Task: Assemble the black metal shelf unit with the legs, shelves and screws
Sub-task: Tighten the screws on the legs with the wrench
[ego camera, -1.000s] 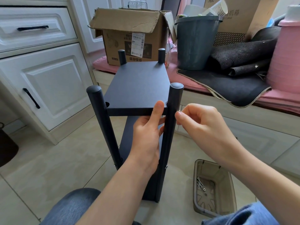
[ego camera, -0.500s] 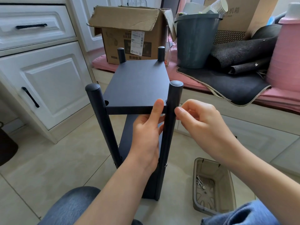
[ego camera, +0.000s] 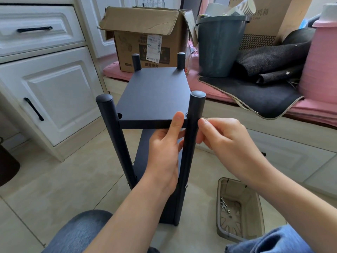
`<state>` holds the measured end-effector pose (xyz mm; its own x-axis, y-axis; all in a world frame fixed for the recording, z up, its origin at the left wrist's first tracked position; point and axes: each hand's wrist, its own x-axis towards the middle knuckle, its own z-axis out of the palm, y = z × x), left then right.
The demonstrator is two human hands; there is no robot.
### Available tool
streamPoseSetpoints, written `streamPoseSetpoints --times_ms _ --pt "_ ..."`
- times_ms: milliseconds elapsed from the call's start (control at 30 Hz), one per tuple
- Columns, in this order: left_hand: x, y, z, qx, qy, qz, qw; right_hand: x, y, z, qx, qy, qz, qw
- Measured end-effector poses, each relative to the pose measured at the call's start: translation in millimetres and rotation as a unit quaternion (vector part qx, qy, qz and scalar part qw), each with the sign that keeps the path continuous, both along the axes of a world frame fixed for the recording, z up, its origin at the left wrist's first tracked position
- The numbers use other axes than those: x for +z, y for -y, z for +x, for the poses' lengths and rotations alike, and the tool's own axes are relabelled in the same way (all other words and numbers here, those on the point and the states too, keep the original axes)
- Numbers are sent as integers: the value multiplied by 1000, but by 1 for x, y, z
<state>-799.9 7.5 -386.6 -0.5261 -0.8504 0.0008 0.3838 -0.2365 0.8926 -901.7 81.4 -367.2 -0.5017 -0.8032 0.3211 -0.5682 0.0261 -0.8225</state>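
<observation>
The black shelf unit stands upright on the tiled floor in front of me. Its top shelf (ego camera: 155, 95) sits between several round legs. My left hand (ego camera: 165, 148) grips the shelf's near edge, thumb on top and fingers underneath, just left of the near right leg (ego camera: 191, 143). My right hand (ego camera: 224, 141) is at the right side of that leg, level with the shelf, fingertips pinched together against it; any screw between them is hidden. A lower shelf (ego camera: 145, 152) shows below. A fitted screw (ego camera: 186, 185) sticks out low on the near right leg.
A small brown plastic basket (ego camera: 238, 209) with loose screws and washers lies on the floor at my right. White cabinets (ego camera: 51, 88) stand left. Behind are a cardboard box (ego camera: 145, 37), a grey bucket (ego camera: 218, 46), dark mats and a pink container. My knees are at the bottom.
My right hand has moved in until its fingertips touch the near right leg. My left hand keeps its hold on the shelf edge.
</observation>
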Motion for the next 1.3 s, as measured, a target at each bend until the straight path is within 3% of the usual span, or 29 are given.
streamPoseSetpoints --times_ms 1000,1300 --pt "0 0 1 1 6 -12 1000 3 1 -4 -4 -20 -5 1000" --pt "-1 -1 0 -1 3 -11 1000 3 4 -2 -14 16 -11 1000"
